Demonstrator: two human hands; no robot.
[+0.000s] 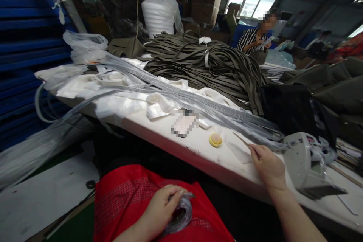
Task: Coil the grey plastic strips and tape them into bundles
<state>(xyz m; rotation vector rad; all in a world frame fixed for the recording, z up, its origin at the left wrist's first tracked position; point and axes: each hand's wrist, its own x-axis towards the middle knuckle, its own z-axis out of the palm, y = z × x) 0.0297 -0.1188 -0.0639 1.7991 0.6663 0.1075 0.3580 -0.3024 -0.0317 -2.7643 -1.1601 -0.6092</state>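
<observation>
On my red-clad lap, my left hand (164, 208) is closed around a rolled-up coil (181, 213) of clear, greyish plastic strip. The coil's short end pokes out past my thumb. My right hand (268, 166) is above the white table (167, 138) near its front edge, thumb and fingers pinched on a thin brownish strip (240, 138). That strip points up and to the left, and its exact kind cannot be made out. Left of it on the tabletop lies a small round yellow-rimmed object (215, 140). A blurred-out pinkish, phone-shaped object (184, 123) lies farther left.
Long grey translucent strips (159, 83) run across the table over white ribbon material (159, 106). Behind them is a big heap of dark olive straps (204, 64). A white plastic housing (303, 159) stands right of my right hand. Another person (256, 39) sits beyond.
</observation>
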